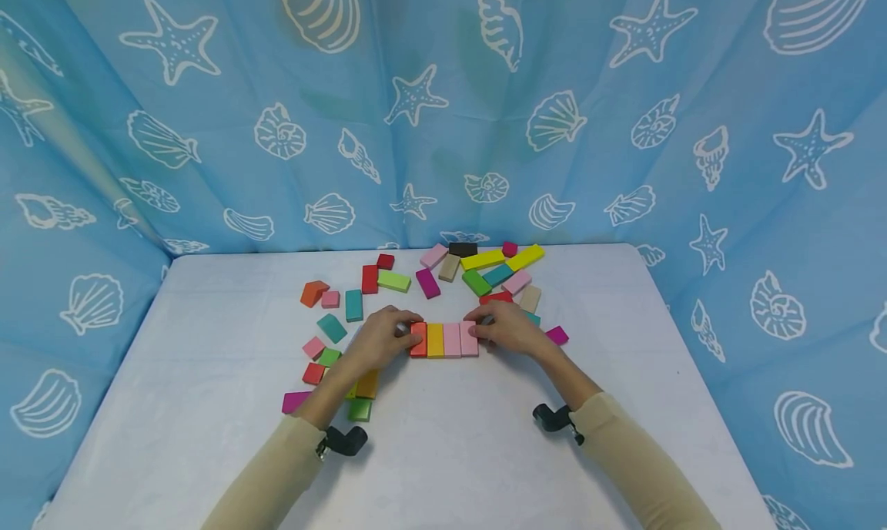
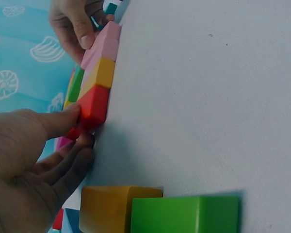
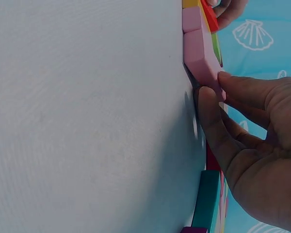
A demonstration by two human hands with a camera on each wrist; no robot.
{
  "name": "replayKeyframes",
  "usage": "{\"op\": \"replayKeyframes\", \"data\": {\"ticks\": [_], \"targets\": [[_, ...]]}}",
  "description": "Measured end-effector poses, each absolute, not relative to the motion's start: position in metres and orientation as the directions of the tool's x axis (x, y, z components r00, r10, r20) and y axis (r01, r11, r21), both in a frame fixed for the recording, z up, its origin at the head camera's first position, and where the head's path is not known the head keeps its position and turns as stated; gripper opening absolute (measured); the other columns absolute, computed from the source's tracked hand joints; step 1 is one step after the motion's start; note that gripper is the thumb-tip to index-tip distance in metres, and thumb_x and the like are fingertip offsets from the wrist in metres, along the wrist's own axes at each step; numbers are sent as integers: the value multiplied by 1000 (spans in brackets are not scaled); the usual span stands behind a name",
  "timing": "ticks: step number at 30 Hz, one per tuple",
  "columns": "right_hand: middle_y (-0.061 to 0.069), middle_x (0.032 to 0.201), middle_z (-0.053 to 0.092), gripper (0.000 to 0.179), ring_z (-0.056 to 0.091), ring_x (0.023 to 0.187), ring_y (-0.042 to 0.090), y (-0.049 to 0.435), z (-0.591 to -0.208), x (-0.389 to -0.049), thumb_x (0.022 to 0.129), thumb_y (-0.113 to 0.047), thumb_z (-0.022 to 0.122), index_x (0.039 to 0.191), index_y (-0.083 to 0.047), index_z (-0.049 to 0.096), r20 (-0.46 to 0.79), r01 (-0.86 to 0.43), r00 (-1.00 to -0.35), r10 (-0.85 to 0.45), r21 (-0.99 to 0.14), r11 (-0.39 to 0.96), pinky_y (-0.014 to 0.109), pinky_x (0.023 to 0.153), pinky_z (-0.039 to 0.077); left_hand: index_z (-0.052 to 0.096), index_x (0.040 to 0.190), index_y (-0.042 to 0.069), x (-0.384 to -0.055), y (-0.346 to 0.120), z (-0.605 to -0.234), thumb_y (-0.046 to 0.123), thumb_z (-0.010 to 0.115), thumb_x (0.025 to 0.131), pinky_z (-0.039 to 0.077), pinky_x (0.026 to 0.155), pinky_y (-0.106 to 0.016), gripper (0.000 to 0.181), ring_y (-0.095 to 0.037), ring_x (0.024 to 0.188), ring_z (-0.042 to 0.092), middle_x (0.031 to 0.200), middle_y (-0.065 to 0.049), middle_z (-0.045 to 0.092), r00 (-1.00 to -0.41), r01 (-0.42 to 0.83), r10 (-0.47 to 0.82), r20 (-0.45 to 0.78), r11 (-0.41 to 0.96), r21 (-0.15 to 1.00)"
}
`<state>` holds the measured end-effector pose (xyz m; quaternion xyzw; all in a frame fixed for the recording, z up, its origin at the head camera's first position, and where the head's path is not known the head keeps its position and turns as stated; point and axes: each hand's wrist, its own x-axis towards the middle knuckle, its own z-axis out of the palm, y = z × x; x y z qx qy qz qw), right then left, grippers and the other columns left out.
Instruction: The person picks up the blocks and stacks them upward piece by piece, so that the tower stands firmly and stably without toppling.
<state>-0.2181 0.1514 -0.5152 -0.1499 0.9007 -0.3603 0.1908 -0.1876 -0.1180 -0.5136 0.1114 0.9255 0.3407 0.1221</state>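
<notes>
Mind the orange block [image 1: 367, 385] and green block [image 1: 359, 410] just right of your left wrist; one careless elbow could probably knock them. Your left hand [image 1: 381, 339] has a narrow grip, thumb and fingers about the red block [image 1: 419, 350] at the row's left end. I'd push gently rightward there, nothing hard. Next, packed side by side mid-table, sit the yellow block [image 1: 435, 340] and inner pink block [image 1: 452, 340]; even pressure should stop them buckling. At the right end your right hand [image 1: 509, 326] pinches the outer pink block [image 1: 469, 347]. Can't tell how tightly, but I'd match the left and line up the near edges.
</notes>
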Motion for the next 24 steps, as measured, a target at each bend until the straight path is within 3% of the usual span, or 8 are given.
{"op": "replayKeyframes", "data": {"ticks": [12, 24], "targets": [[0, 90, 62, 30, 58, 72, 18, 149, -516, -216, 95, -22, 71, 124, -14, 72, -214, -155, -893, -395, -678, 718, 28, 68, 52, 68, 132, 18, -188, -117, -516, 26, 75, 92, 55, 83, -29, 42, -16, 95, 58, 112, -5, 61, -944, 122, 291, -154, 745, 656], [0, 98, 64, 31, 59, 78, 17, 151, -514, -218, 95, -22, 71, 125, -13, 71, -212, -170, -885, -416, -684, 709, 26, 69, 54, 69, 131, 17, -189, -118, -517, 24, 75, 92, 55, 84, -29, 40, -17, 98, 58, 116, -6, 60, -943, 119, 295, -157, 735, 667]]}}
